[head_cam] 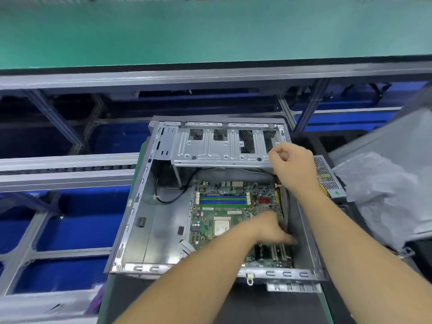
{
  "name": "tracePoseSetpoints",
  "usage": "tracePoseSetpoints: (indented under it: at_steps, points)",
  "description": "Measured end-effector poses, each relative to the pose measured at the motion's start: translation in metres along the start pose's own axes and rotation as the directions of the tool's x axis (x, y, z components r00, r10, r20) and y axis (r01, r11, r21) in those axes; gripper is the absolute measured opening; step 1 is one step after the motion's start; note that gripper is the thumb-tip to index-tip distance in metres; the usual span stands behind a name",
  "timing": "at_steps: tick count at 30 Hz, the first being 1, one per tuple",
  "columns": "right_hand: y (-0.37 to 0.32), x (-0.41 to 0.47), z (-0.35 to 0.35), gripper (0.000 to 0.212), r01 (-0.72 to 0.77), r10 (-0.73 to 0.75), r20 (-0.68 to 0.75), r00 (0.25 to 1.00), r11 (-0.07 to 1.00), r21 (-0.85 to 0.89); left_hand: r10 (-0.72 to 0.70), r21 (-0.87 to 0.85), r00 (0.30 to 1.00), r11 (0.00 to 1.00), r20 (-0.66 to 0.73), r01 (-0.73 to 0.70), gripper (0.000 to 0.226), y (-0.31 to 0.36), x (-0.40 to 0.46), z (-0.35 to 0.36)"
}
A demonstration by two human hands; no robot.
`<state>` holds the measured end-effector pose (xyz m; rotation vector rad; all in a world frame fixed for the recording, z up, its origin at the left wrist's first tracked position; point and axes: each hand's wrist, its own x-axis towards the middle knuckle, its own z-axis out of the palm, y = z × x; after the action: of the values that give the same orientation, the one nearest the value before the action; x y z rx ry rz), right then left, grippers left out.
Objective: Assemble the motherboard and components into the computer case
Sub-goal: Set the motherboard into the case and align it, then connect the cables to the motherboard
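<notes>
One computer case (149,220), side open, lies flat toward the desk's (233,305) far edge. One motherboard (217,216) sits inside, against the case's right wall; four memory slots (223,200), blue and green. Black cable (173,199) loops over the bare left floor. Left hand (271,228) on the board's right edge, blurred, fingers' state cannot tell. Right hand (292,164) loosely clenched by the drive cage (222,143); whether it holds anything, cannot tell. One power supply (327,176), right.
</notes>
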<state>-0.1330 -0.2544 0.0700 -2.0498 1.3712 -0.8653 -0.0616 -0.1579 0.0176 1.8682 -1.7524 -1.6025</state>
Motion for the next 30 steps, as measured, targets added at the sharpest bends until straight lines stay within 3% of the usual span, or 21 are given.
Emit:
tracePoseSetpoints:
  at_steps: [4, 7, 9, 13, 14, 15, 16, 18, 21, 23, 24, 26, 28, 30]
  points:
    - [0.004, -0.001, 0.0, 0.019, -0.009, 0.01, -0.013, 1.0, 0.999, 0.046, -0.009, -0.407, 0.998, 0.913, 0.055, 0.031, 0.015, -0.009, -0.002, 0.001]
    - [0.004, 0.001, 0.002, 0.023, -0.027, 0.031, -0.041, 0.999, 0.995, 0.1, -0.021, -0.502, 1.0, 0.865, 0.005, 0.021, 0.021, -0.009, -0.003, -0.002]
    - [0.005, 0.002, 0.002, 0.028, -0.028, 0.037, -0.061, 0.997, 0.99, 0.135, 0.008, -0.54, 1.0, 0.842, 0.02, 0.004, 0.011, -0.002, -0.003, 0.002]
    - [0.005, 0.003, 0.004, 0.045, -0.037, 0.053, -0.092, 0.994, 0.985, 0.169, -0.12, -0.752, 0.961, 0.65, -0.25, -0.114, 0.007, 0.0, -0.005, -0.017]
    - [0.005, 0.003, 0.004, 0.046, -0.047, 0.069, -0.1, 0.993, 0.976, 0.212, -0.142, -0.725, 0.944, 0.677, -0.297, -0.127, 0.004, -0.006, -0.007, -0.025]
    - [0.005, 0.003, 0.004, 0.046, -0.056, 0.085, -0.106, 0.991, 0.966, 0.254, -0.134, -0.613, 0.936, 0.784, -0.324, -0.1, 0.003, -0.015, -0.008, -0.031]
    - [0.005, 0.004, 0.004, 0.047, -0.064, 0.1, -0.113, 0.989, 0.956, 0.285, -0.1, -0.429, 0.939, 0.902, -0.328, -0.054, 0.004, -0.026, -0.008, -0.036]
    - [0.006, 0.004, 0.004, 0.047, -0.077, 0.12, -0.124, 0.985, 0.948, 0.309, -0.056, -0.152, 0.938, 0.988, -0.342, 0.004, 0.009, -0.04, -0.005, -0.04]
    - [0.008, 0.006, 0.006, 0.044, -0.089, 0.135, -0.159, 0.978, 0.959, 0.268, -0.072, -0.284, 0.884, 0.956, -0.462, -0.071, 0.024, -0.032, 0.012, -0.049]
    - [0.01, 0.01, 0.008, 0.045, -0.113, 0.161, -0.178, 0.971, 0.961, 0.254, -0.053, -0.293, 0.882, 0.951, -0.469, -0.098, 0.029, -0.019, 0.034, -0.055]
    - [0.012, 0.013, 0.008, 0.045, -0.125, 0.174, -0.179, 0.968, 0.959, 0.253, -0.035, -0.226, 0.896, 0.971, -0.443, -0.073, 0.032, -0.012, 0.046, -0.055]
    - [0.014, 0.017, 0.008, 0.045, -0.148, 0.188, -0.176, 0.966, 0.964, 0.222, -0.063, 0.094, 0.913, 0.99, -0.402, 0.109, 0.043, -0.003, 0.066, -0.052]
    - [0.017, 0.019, 0.009, 0.045, -0.159, 0.192, -0.18, 0.965, 0.97, 0.184, -0.055, 0.378, 0.931, 0.904, -0.36, 0.199, 0.057, 0.001, 0.083, -0.049]
    - [0.018, 0.019, 0.009, 0.047, -0.158, 0.178, -0.183, 0.967, 0.98, 0.119, -0.047, 0.405, 0.949, 0.897, -0.312, 0.178, 0.052, 0.003, 0.095, -0.05]
